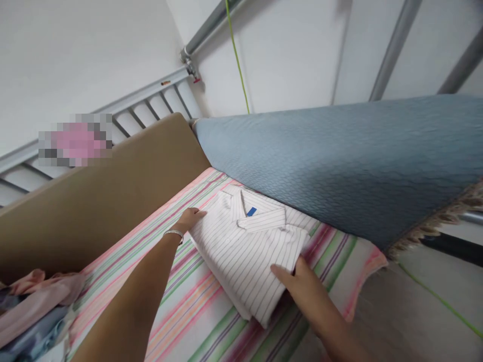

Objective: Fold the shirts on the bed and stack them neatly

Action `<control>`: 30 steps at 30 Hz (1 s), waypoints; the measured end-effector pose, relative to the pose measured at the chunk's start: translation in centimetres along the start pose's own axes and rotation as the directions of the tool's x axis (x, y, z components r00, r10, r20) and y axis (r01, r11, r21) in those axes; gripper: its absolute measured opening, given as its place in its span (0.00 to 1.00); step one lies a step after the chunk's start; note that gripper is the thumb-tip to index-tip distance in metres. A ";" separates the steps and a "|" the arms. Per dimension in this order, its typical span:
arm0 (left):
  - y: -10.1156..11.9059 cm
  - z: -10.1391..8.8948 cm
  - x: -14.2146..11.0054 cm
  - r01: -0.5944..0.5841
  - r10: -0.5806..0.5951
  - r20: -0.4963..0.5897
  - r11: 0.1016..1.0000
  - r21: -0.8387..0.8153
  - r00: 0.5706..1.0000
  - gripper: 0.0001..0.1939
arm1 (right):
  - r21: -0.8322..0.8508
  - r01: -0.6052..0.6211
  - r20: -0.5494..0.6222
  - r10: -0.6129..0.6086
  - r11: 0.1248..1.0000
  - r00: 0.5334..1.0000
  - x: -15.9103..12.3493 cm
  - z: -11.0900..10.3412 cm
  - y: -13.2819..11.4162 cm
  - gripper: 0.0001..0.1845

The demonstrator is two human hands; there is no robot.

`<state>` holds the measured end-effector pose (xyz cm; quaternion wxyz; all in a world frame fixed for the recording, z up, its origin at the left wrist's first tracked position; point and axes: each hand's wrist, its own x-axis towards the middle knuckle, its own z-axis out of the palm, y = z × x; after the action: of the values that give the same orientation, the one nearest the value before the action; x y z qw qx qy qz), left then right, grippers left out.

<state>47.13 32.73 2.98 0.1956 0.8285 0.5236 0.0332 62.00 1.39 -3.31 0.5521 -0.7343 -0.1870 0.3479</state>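
A white shirt [241,251] with thin dark stripes lies folded into a rough rectangle, its collar pointing away from me and a blue label showing inside the neck. My left hand [190,219], with a bracelet at the wrist, pinches the shirt's left edge near the shoulder. On the opposite side, my right hand [298,276] grips the right edge, thumb on top and the other fingers hidden beneath the cloth. Under the shirt is a striped sheet [181,306] in pink, green, purple and white.
A brown padded headboard [124,186] runs along the left, before a grey metal rail [143,108]. Blue-grey textured fabric [320,151] drapes over the far side. Crumpled clothes [41,306] lie at lower left. A green cord [237,55] hangs by the white wall.
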 end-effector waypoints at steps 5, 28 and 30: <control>0.1 -0.6 0.2 -0.045 0.045 0.001 0.999 0.011 0.999 0.18 | 0.023 -0.007 0.056 0.006 1.000 0.998 -1.3 0.3 -0.4 0.24; 6.2 14.0 -17.0 -0.540 0.614 -0.130 0.761 0.359 0.779 0.28 | 0.039 -0.045 -0.124 0.049 0.998 0.991 1.8 -3.0 -0.5 0.39; 6.8 14.4 -17.2 -0.517 0.595 -0.133 0.772 0.370 0.793 0.28 | -0.119 0.101 -0.291 -0.132 0.988 0.948 1.6 -3.8 -0.5 0.39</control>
<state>48.94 10.84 -5.24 -0.0230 0.9563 0.2711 0.1071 65.87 0.02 -2.72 0.5551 -0.7933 -0.1626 0.1899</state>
